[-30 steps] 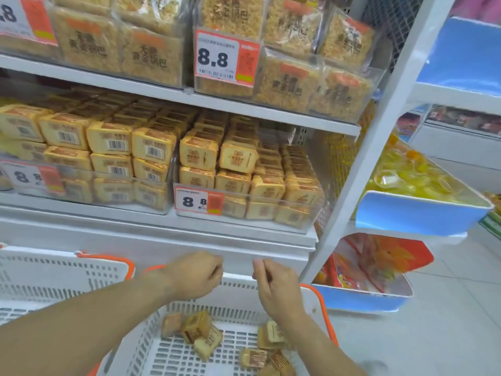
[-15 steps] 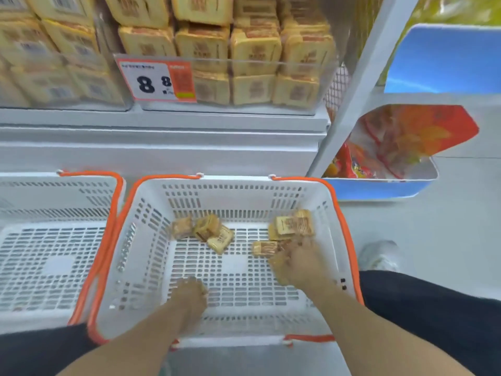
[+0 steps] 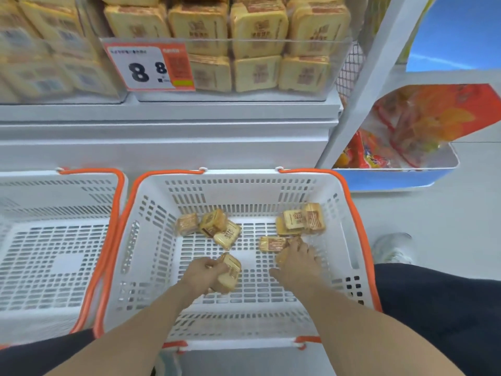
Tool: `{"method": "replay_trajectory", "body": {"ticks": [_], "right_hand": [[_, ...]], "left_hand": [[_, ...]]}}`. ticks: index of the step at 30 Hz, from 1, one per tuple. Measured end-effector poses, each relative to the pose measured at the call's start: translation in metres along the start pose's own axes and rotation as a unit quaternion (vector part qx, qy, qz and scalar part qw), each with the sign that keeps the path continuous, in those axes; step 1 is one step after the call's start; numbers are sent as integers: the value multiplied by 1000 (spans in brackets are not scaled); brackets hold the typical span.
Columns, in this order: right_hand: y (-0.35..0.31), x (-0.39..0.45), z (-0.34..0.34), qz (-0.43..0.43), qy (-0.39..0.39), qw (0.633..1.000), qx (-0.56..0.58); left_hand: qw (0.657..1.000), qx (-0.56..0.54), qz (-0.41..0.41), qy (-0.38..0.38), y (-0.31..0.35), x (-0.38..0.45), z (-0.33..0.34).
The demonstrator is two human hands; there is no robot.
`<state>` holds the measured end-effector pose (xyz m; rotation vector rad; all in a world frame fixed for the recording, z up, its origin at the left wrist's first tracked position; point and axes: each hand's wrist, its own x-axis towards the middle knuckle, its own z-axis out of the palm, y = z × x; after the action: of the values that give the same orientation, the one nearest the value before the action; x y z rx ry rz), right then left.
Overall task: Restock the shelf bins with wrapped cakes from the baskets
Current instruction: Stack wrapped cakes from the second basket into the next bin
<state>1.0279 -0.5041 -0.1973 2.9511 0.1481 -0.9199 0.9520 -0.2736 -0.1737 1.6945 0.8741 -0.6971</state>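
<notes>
Pale grey floor [image 3: 423, 213] extends right of the hands. A white shelf unit [image 3: 168, 131] stands ahead; its slanted upright post [image 3: 360, 104] rises ahead-right. Lighting even.

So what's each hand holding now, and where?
Left hand grips a wrapped cake by its near edge. Right hand reaches among cakes; its grip cannot be told.

The white slotted plastic basket with orange rim [image 3: 349, 240] is open at the top. Inside it, a left cluster of yellow wrapped cakes [image 3: 210, 229] and a right cluster [image 3: 298, 222] leave a bare strip of floor between them; its near half is mostly bare.
</notes>
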Motion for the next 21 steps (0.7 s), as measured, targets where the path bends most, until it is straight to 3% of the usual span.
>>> {"method": "replay_trajectory", "body": {"ticks": [2,5,7,9,12,16,19,21], "right_hand": [[-6,0,9,10,-5,1000,-12],[-17,-3,21,16,-17,999,-22],[-23,-6,24,-3,-26,999,-45],[-27,-6,25,-29,-37,998,-34],[-30,-4,27,-52,-87,995,24],[-37,-8,25,-48,-182,976,112],[-53,-11,-1,-79,-208,966,132],[-63,-12,-38,-109,-201,952,205]], "left_hand": [[987,-147,-15,-70,12,-14,-7],[924,-352,-10,-146,28,-33,-16],[888,-431,4,-163,40,-45,-19],[872,-458,14,-169,52,-58,-24],[880,-433,34,-193,74,-81,-38],[938,-271,104,-190,103,-104,-65],[960,-165,153,-166,126,-126,-93],[968,-120,180,-126,140,-141,-113]]}}
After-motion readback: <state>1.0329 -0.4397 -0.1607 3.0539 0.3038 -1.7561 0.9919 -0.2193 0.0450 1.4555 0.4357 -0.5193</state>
